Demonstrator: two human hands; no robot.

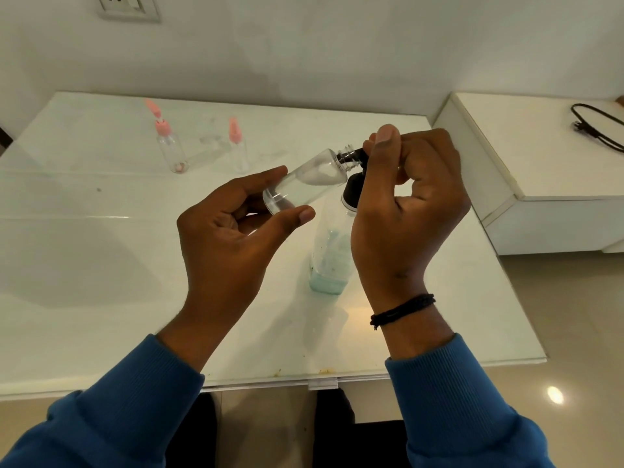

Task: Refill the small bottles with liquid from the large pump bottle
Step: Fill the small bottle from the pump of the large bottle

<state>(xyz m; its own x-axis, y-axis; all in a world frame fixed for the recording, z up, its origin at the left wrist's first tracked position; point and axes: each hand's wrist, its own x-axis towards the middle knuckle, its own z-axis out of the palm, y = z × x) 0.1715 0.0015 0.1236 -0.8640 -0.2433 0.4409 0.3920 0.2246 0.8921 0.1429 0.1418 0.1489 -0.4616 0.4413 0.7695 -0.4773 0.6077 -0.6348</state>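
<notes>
Head view: the open small bottle (305, 179) is held tilted, its neck at the black nozzle of the large pump bottle (332, 251).

The left hand (233, 228) pinches the base between thumb and fingers; the right hand (405, 197) curls around the pump head, thumb on top. I think it is best to keep the neck on the spout and press slowly. Beyond the fingers, two pink-capped bottles (170, 146) stand well apart; the table edge (472, 238) is near the right wrist.

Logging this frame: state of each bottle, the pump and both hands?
small bottle: uncapped, tilted, mouth at pump nozzle
large pump bottle: upright, little teal liquid left
pump head: right hand on it
left hand: grips small bottle
two pink-capped bottles: capped, upright
</notes>
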